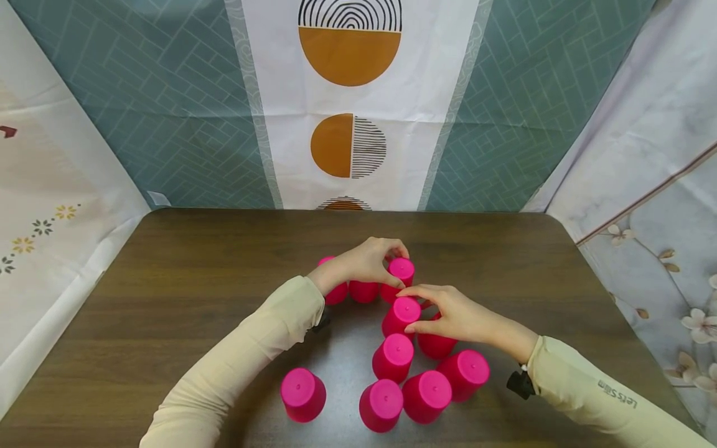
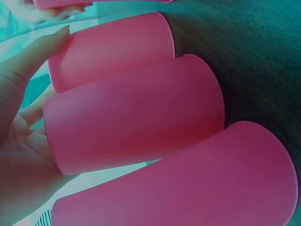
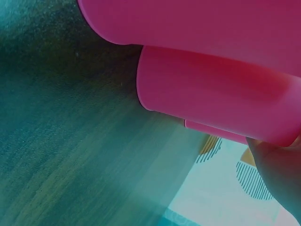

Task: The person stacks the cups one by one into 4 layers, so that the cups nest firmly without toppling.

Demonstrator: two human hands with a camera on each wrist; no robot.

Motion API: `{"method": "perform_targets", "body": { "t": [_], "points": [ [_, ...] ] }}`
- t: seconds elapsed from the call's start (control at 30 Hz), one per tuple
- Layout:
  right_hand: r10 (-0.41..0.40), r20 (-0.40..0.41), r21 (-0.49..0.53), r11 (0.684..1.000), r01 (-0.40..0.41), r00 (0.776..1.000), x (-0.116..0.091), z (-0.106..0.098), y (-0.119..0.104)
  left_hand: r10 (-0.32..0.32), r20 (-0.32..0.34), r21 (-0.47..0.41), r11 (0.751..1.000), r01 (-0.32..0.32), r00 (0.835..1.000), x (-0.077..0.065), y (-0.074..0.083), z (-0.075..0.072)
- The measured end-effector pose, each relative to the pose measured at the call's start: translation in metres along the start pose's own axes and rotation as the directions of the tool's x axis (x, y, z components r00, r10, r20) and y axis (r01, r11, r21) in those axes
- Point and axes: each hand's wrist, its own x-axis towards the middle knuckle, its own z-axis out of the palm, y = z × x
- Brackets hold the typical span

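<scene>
Cups point(image 1: 393, 358), ten in sight and all bright pink, are upside down with a brown wooden table point(image 1: 196, 261) under them. The person's left hand point(image 1: 370, 261) reaches to the back and pinches the far cup point(image 1: 401, 269), which is the right one in a back row of three. In the left wrist view, the thumb point(image 2: 54, 44) presses on the side of a cup, up by its narrow end. The back middle cup point(image 1: 364, 292) and the back left cup point(image 1: 336, 295) are partly behind the left arm. The right hand point(image 1: 456, 316) pinches the middle cup point(image 1: 402, 315), with the thumb on one side and fingers on the other. This cup is just in front of the far cup, so the two hands are very near each other. I cannot tell if the two pinched cups touch the wood.

The side cup point(image 1: 437, 346) is partly hidden by the right hand. Nearer the person, three cups make a slanted row: the front right cup point(image 1: 470, 368), the front middle cup point(image 1: 431, 393) and the front left cup point(image 1: 383, 404). The lone cup point(image 1: 303, 393) stands well apart on the left.

Both arms wear cream sleeves point(image 1: 235, 367). Behind the table hangs a blue-green cloth point(image 1: 162, 106) with a white strip point(image 1: 414, 143) that has round brown and black shapes.
</scene>
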Motion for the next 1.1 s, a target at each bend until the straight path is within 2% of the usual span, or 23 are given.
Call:
{"method": "perform_targets", "body": {
  "t": [0.3, 0.4, 0.5, 0.63, 0.77, 0.87, 0.93, 1.1],
  "points": [
    [-0.02, -0.002, -0.007, 1.0, 0.02, 1.0, 0.002, 0.001, -0.001, 0.007, 0.021, 0.024, 1.0, -0.008, 1.0, -0.005, -0.002, -0.004],
    [-0.028, -0.006, -0.002, 1.0, 0.028, 1.0, 0.0, 0.0, 0.0, 0.031, -0.029, 0.091, 0.995, -0.029, 0.999, -0.011, 0.001, -0.007],
    [-0.02, -0.032, 0.03, 0.999, 0.021, 0.999, -0.003, -0.004, 0.0, 0.068, -0.134, 0.133, 0.99, -0.05, 0.989, -0.025, 0.006, -0.011],
    [-0.027, -0.113, 0.019, 0.999, 0.029, 0.993, -0.013, -0.011, -0.001, 0.103, -0.282, 0.097, 0.992, -0.078, 0.954, -0.057, 0.013, -0.014],
    [-0.056, -0.231, -0.038, 0.998, 0.049, 0.971, -0.025, -0.019, 0.001, 0.105, -0.381, 0.03, 0.994, -0.101, 0.919, -0.103, 0.014, -0.011],
    [-0.076, -0.315, -0.055, 0.997, 0.061, 0.946, -0.032, -0.025, 0.001, 0.079, -0.412, -0.011, 0.996, -0.091, 0.908, -0.14, 0.014, -0.004],
    [-0.093, -0.357, -0.06, 0.995, 0.077, 0.929, -0.034, -0.029, 0.001, 0.047, -0.416, -0.033, 0.997, -0.067, 0.908, -0.162, 0.014, 0.003],
    [-0.102, -0.446, -0.065, 0.995, 0.081, 0.889, -0.039, -0.04, -0.001, -0.031, -0.425, -0.065, 0.998, 0.003, 0.905, -0.207, 0.015, 0.027]
  ]
}}
